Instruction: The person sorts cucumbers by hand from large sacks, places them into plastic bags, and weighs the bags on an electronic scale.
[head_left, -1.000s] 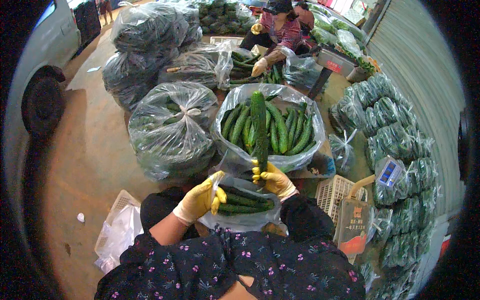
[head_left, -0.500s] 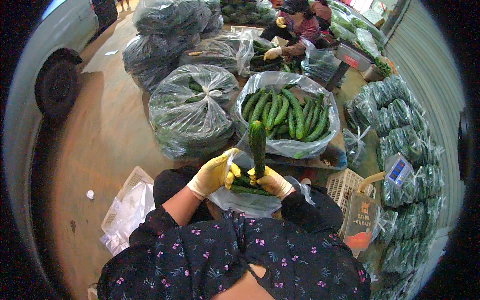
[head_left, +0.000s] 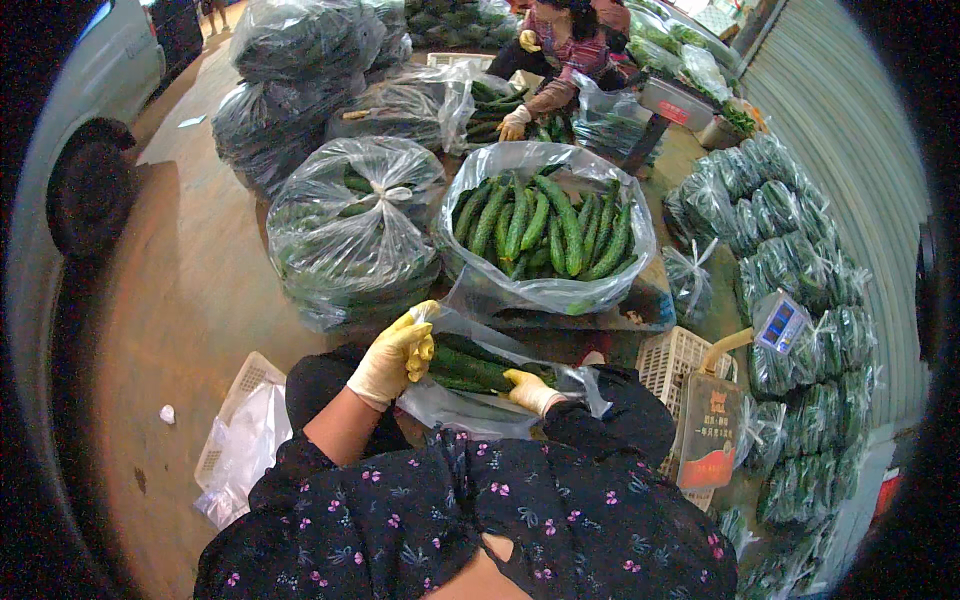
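My left hand (head_left: 393,355), in a pale yellow rubber glove, has its fingers curled over the upper rim of a small clear plastic bag (head_left: 470,408) that rests across my lap, pinching the film and holding the mouth of it up; my right hand (head_left: 530,390), gloved the same, sits at the other side of the bag's mouth with its fingers tucked into the plastic, though whether they pinch the film or one of the cucumbers I cannot tell; inside the bag lie several long dark green cucumbers (head_left: 472,369), lying roughly side by side between my two hands.

Just beyond my knees stands a large clear plastic sack, open at the top, full of green cucumbers (head_left: 545,232); beside it on my left sits a large knotted clear plastic sack (head_left: 352,228), also holding cucumbers; more filled sacks (head_left: 300,60) stand further back.

On my right a white slatted plastic crate (head_left: 680,362) stands near my knee, with a small digital scale (head_left: 778,325) just past it and a wall of small bagged cucumber bundles (head_left: 800,260) stacked along the corrugated shutter; a white plastic crate with loose plastic in it (head_left: 240,440) lies on the floor to my left; another person in a striped top (head_left: 565,45) works at bags well apart from me, at the far side.
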